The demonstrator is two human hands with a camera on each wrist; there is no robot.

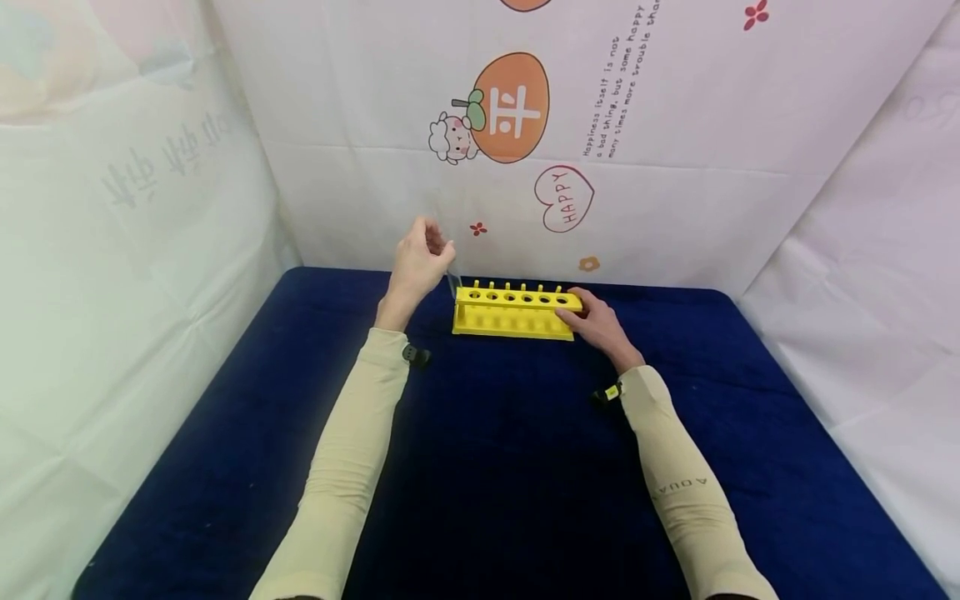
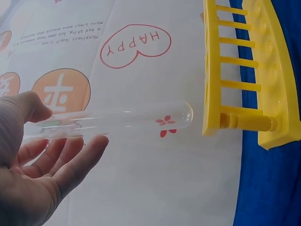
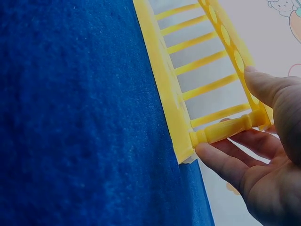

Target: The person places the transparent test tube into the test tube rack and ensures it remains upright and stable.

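A clear test tube [image 2: 136, 117] with a rounded end is pinched between the thumb and fingers of my left hand [image 1: 420, 260]. In the head view the tube [image 1: 453, 277] slants down beside the left end of a yellow test tube rack [image 1: 513, 325]. Its rounded end is apart from the rack's top bar in the left wrist view. My right hand [image 1: 600, 323] grips the rack's right end. In the right wrist view, the thumb presses the holed top bar and the fingers lie about the end post [image 3: 225, 129]. No tube shows in the rack's holes.
Under the rack lies a dark blue cloth-covered table [image 1: 510, 467]. Right behind it rises a white printed sheet [image 1: 360, 192], with more white sheeting [image 1: 112, 275] on the left and right sides. Upright pegs [image 1: 525, 288] line the rack's back.
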